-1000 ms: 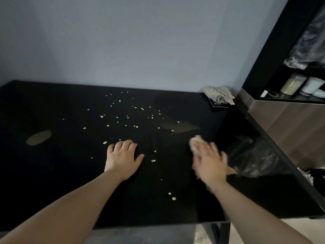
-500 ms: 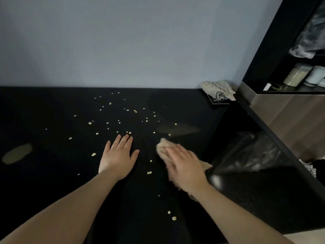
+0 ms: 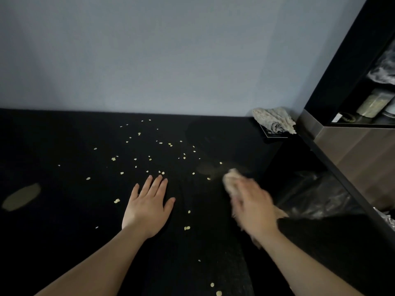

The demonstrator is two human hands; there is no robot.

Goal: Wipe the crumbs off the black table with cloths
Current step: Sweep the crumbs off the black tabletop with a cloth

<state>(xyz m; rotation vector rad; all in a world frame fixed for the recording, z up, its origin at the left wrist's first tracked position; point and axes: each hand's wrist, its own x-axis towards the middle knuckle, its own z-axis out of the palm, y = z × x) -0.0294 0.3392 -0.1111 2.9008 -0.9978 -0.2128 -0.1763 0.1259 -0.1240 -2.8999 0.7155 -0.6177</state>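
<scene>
Nearest you, a few crumbs lie on the black table, nearer than your left hand and to its right. One more sits just off the left hand's wrist on the thumb side, another just beside its little-finger edge.

Left hand: flat on the table, palm down, fingers straight and slightly spread, thumb out. It holds nothing.

Right hand: to the right of the left hand, at about the same depth, well apart from it. It is blurred. It lies on top of a beige cloth, fingers apparently stretched along it and pressing it to the table; no curl round the fabric can be made out. The cloth sticks out past the fingertips and a little at the wrist side.

Beyond the left hand's fingertips: the main scatter of crumbs, the closest touching or just beside the fingertips, the rest spreading away toward the wall. A couple lie between that scatter and the cloth's far end.

Right of the right hand: a crumpled black plastic bag.

Far right of the left hand, against the wall: a second cloth, bunched up, untouched.
</scene>
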